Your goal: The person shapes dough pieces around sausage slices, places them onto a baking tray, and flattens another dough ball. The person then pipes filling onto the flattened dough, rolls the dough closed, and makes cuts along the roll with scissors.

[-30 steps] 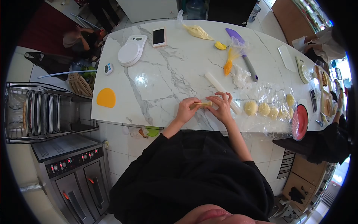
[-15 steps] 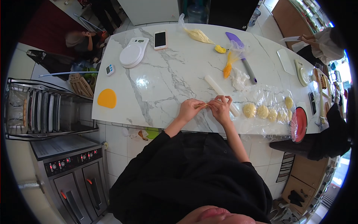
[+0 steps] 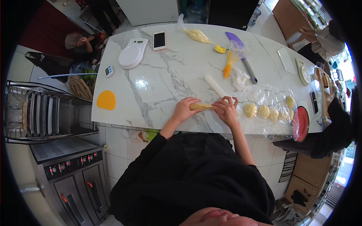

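Note:
Stretched between my hands over the front of the table is a piece of yellow dough [image 3: 201, 107], long and narrowing toward its right end. My left hand [image 3: 183, 110] is closed around the thicker left end. At the tapered tip, the fingertips of my right hand [image 3: 226, 110] pinch the dough. A white translucent rolling pin [image 3: 215, 86] lies slantwise behind my right hand, which partly hides it. To the right, several round dough balls [image 3: 250, 110] rest beneath a clear plastic sheet [image 3: 269, 95].
On the marble table [image 3: 166, 81] are a white scale [image 3: 131, 56], a phone [image 3: 160, 40], a yellow scraper [image 3: 106, 100], piping bags [image 3: 198, 35], a purple spatula [image 3: 249, 69] and a red plate [image 3: 301, 124]. An oven [image 3: 71, 169] stands left. Other people are around the room.
My hands have moved apart, the left one shifting left. More of the dough shows between them, now longer than before. The view has shifted slightly.

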The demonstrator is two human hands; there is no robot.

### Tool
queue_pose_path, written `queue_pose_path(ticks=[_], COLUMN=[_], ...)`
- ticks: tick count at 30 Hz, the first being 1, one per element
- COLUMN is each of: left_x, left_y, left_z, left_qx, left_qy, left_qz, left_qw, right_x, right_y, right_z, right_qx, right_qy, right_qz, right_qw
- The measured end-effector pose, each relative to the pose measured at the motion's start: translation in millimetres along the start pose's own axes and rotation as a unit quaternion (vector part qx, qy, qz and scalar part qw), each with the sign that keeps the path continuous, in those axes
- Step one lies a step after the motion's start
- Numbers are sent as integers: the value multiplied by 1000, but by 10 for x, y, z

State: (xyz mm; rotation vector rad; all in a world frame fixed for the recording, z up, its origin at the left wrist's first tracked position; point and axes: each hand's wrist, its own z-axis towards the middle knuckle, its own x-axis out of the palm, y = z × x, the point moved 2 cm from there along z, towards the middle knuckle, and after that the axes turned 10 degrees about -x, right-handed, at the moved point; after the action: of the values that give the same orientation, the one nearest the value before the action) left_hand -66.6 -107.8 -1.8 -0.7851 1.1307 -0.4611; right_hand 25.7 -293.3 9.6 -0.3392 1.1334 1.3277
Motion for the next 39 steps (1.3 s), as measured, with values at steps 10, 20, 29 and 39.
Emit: queue_pose_path(ticks=[10, 20, 29, 39], left_x=[65, -44, -141, 56], left_y=[175, 274, 165, 186], left_z=[-185, -370, -273, -273], left_qx=[-127, -162, -161, -66], left_qy=[-11, -73, -25, -115], left_qz=[-135, -184, -201, -100], left_qw=[983, 967, 966, 986], right_x=[177, 104, 22, 254], right_y=[-125, -32, 262, 367], right_z=[-100, -58, 162, 294], right_qx=[67, 37, 44, 24], right_qy=[10, 51, -35, -23], right_qz=[27, 6, -27, 44], right_qw=[997, 998, 998, 999])
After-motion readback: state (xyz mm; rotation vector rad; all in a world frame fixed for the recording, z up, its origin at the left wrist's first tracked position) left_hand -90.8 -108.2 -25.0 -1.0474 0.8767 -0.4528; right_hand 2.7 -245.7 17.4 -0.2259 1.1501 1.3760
